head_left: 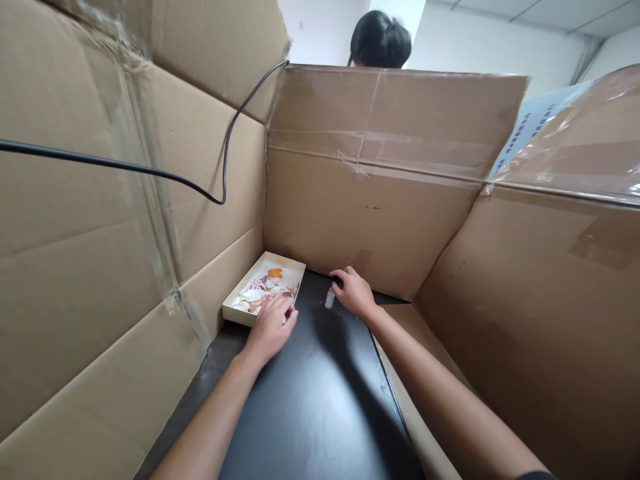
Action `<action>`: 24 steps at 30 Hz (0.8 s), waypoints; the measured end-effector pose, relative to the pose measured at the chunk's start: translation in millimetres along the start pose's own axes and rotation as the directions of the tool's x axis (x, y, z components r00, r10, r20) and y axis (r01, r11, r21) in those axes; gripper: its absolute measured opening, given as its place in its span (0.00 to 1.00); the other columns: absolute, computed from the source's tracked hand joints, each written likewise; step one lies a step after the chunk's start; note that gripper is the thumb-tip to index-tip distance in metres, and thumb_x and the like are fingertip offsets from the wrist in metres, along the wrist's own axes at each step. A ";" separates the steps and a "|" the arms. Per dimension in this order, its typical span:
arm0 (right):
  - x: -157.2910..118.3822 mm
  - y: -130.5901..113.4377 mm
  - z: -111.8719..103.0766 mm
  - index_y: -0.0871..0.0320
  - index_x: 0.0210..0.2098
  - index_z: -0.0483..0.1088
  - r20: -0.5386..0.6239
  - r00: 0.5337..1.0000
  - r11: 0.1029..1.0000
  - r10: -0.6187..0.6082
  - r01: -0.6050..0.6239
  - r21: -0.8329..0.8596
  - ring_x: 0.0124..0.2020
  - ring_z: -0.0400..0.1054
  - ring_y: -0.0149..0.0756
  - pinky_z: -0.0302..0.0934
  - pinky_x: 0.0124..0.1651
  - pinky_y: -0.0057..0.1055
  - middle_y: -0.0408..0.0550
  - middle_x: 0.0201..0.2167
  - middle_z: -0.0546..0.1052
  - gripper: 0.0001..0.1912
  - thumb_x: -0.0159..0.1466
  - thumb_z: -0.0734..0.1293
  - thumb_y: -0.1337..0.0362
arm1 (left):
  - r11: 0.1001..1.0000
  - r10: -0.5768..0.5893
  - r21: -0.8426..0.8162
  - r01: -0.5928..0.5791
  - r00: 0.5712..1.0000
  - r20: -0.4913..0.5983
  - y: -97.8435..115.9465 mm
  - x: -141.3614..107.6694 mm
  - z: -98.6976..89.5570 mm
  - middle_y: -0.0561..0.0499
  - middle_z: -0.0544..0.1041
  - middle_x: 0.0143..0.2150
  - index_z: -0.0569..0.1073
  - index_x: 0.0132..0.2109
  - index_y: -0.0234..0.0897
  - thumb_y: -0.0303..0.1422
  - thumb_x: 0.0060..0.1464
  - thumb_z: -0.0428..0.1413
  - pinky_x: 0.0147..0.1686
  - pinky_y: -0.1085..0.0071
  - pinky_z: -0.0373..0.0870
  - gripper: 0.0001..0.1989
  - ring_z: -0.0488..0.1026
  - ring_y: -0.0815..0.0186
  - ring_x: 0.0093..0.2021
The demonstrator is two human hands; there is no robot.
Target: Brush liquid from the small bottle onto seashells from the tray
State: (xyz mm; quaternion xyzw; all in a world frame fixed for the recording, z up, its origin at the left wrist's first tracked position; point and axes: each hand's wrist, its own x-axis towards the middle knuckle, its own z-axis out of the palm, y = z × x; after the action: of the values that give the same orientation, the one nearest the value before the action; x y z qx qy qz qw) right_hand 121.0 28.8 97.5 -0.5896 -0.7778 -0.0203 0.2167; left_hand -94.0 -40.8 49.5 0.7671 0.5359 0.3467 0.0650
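Holding something pale, the left hand curls; the right hand pinches a small bottle.

Cream, that box, its contents mottled white and reddish, one piece orange; beside the box, a black tabletop; behind it, brown cardboard; above it, a black cable.
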 end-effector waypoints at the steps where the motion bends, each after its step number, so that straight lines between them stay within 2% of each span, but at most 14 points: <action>1: 0.1 -0.5 1.2 0.51 0.50 0.71 0.015 1.000 1.000 0.003 -0.003 -0.004 0.38 0.69 0.35 0.57 0.38 0.28 0.48 0.42 0.70 0.16 0.63 0.62 0.62 | 1.000 -0.006 0.011 0.006 1.000 0.004 0.2 0.2 -0.3 0.49 0.71 0.35 0.65 0.31 0.38 0.33 0.60 0.45 0.45 0.63 0.63 0.10 0.67 0.61 0.39; 6: -0.5 -1.0 9.9 0.51 0.50 0.72 0.066 0.998 1.000 0.018 -0.017 -0.023 0.37 0.69 0.35 0.57 0.37 0.28 0.48 0.43 0.71 0.16 0.64 0.62 0.62 | 0.989 -0.085 0.127 0.082 0.996 0.021 -0.4 0.5 -1.5 0.49 0.74 0.34 0.66 0.30 0.38 0.34 0.62 0.44 0.50 0.61 0.62 0.13 0.68 0.60 0.41; 10: 0.1 1.3 16.2 0.51 0.50 0.72 0.090 0.996 0.999 0.026 -0.024 -0.023 0.38 0.70 0.36 0.57 0.37 0.29 0.48 0.43 0.71 0.16 0.64 0.62 0.62 | 0.951 -0.161 0.274 0.141 0.986 0.049 0.9 -1.1 -1.7 0.45 0.77 0.40 0.71 0.34 0.37 0.32 0.62 0.43 0.52 0.59 0.61 0.14 0.70 0.56 0.48; 13: 0.4 3.3 18.7 0.51 0.50 0.72 0.098 0.995 1.000 0.027 -0.026 -0.016 0.39 0.70 0.37 0.57 0.38 0.29 0.49 0.44 0.71 0.16 0.64 0.62 0.62 | 0.914 -0.201 0.377 0.152 0.975 0.095 5.4 -2.1 -3.6 0.42 0.78 0.42 0.74 0.37 0.35 0.30 0.61 0.42 0.51 0.58 0.62 0.16 0.71 0.54 0.50; 17: -0.1 5.0 20.3 0.52 0.49 0.72 0.108 0.994 1.000 0.030 -0.029 -0.010 0.40 0.70 0.38 0.57 0.38 0.29 0.49 0.44 0.72 0.16 0.63 0.62 0.62 | 0.897 -0.225 0.419 0.138 0.960 0.165 12.4 -2.8 -7.6 0.43 0.79 0.42 0.77 0.38 0.35 0.30 0.60 0.41 0.49 0.58 0.63 0.18 0.73 0.55 0.47; 24: -1.4 7.5 24.1 0.52 0.48 0.72 0.119 0.992 0.999 0.041 -0.042 0.000 0.40 0.70 0.38 0.57 0.38 0.29 0.49 0.43 0.72 0.15 0.63 0.62 0.62 | 0.889 -0.224 0.441 0.119 0.955 0.192 13.4 -4.7 -7.8 0.42 0.78 0.47 0.78 0.43 0.36 0.34 0.61 0.41 0.49 0.57 0.63 0.20 0.72 0.54 0.49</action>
State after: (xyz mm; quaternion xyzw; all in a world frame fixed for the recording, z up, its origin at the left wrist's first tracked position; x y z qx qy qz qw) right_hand 120.6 36.7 73.5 -0.6056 -0.7769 0.0203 0.1711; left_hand -89.2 -52.6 59.6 0.7479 0.6527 0.1201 -0.0092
